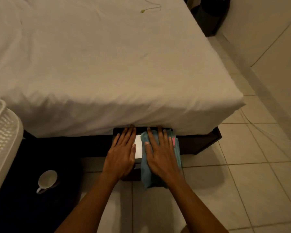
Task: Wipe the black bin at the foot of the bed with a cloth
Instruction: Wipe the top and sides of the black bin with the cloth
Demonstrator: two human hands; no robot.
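Observation:
The black bin (142,131) stands on the floor against the foot of the bed (107,64), mostly covered by my hands. A pale shiny patch of its top (139,147) shows between them. My left hand (123,153) lies flat on the bin's left half, fingers spread, holding nothing. My right hand (160,153) presses flat on a light blue cloth (145,175) spread over the bin's right half. The cloth hangs down the near side and has a pink mark by my little finger.
A white mug (46,179) stands on a dark mat (32,190) to the left. A white slatted basket (2,140) is at the left edge. Pale floor tiles (242,174) lie to the right, with a thin cable. A dark object (208,14) sits in the far corner.

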